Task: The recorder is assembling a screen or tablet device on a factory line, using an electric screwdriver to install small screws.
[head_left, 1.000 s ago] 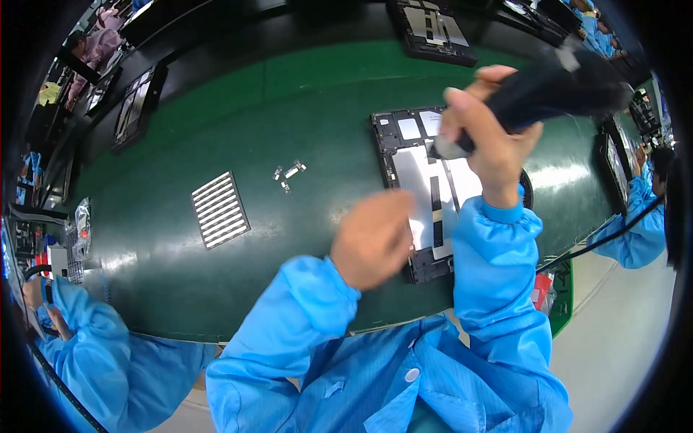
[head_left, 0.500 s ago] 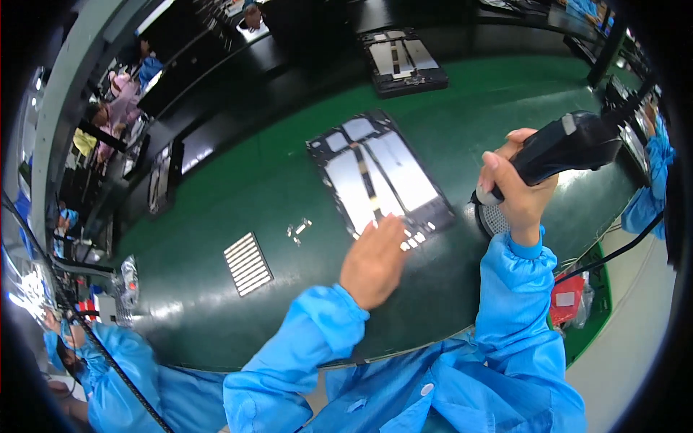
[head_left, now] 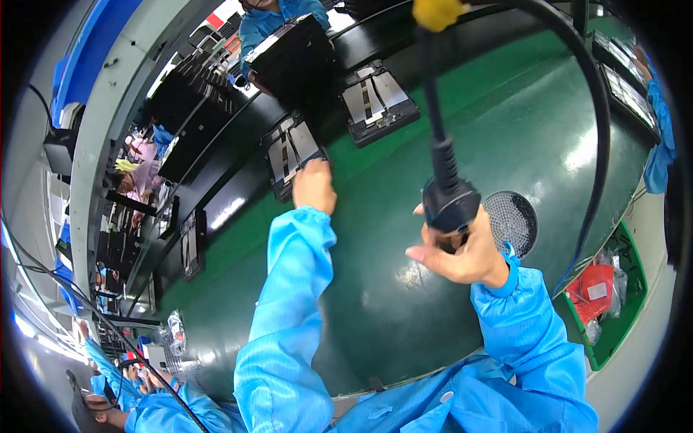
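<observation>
My left hand (head_left: 314, 187) reaches far across the bench, its fingers closed over the near right edge of an opened tablet-like device (head_left: 276, 166). This device has a black frame and silver panels split by dark strips. In my right hand (head_left: 469, 252) is a black corded electric screwdriver (head_left: 451, 206), held upright with the cable end uppermost; its tip is hidden. A second opened device (head_left: 379, 101) of the same kind lies right of the first. Beside my right hand, a round perforated dish (head_left: 511, 222) rests on the green bench top (head_left: 393, 310).
A thick black cable (head_left: 595, 108) loops down on the right, and a yellow piece (head_left: 437, 13) hangs above. A green bin (head_left: 624, 303) with red bags stands right of the bench. Another person (head_left: 281, 29) holds a dark panel across the line; a co-worker (head_left: 137, 404) sits at left.
My left hand has moved the device from mid-bench to the far left. The screwdriver has swung leftward and upright. The striped plate and small metal bits no longer show.
</observation>
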Demonstrator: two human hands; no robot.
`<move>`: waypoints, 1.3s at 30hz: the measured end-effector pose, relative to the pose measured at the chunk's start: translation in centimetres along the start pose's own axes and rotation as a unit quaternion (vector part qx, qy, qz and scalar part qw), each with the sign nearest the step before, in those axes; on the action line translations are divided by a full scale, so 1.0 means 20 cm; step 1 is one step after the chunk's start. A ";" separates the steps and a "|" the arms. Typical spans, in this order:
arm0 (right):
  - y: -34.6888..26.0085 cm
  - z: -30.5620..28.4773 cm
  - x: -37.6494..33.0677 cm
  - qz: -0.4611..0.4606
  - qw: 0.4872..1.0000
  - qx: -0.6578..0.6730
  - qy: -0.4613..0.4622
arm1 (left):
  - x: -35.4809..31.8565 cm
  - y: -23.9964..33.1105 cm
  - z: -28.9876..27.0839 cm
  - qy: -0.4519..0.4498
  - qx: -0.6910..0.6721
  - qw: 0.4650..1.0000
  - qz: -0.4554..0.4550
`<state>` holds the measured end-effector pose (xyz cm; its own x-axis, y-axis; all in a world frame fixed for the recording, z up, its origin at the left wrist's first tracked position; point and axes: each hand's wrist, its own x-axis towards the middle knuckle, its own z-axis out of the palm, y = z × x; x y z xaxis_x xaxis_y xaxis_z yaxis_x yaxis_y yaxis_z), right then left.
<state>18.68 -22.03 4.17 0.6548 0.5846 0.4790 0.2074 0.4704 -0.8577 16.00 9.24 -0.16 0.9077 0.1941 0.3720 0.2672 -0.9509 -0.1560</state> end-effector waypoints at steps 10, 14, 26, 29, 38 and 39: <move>-0.05 -0.03 0.03 -0.050 0.988 -0.148 0.008 | 0.48 0.49 0.09 -0.126 0.140 0.978 0.084; 0.00 -0.04 0.02 -0.085 0.980 -0.177 0.028 | 0.53 0.44 0.15 -0.104 0.109 0.988 0.036; -0.05 -0.10 0.07 -0.124 0.973 -0.164 0.110 | -0.01 0.47 -0.21 0.076 -0.057 0.982 0.164; -0.10 -0.18 0.07 -0.040 0.978 -0.090 0.182 | -0.28 0.60 -0.38 0.055 -0.129 0.969 0.205; -0.17 -0.45 0.03 -0.025 0.975 -0.114 0.186 | -0.97 0.84 -0.54 -0.066 -0.235 0.945 0.218; -0.15 -0.45 0.02 -0.031 0.977 -0.104 0.184 | -1.00 0.84 -0.57 -0.071 -0.267 0.934 0.224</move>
<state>24.78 -29.15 5.23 0.8454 0.2635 0.4646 0.3733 0.3308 -0.8667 -1.29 -13.45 0.29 0.9339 -0.2584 0.2472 -0.3151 -0.9215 0.2271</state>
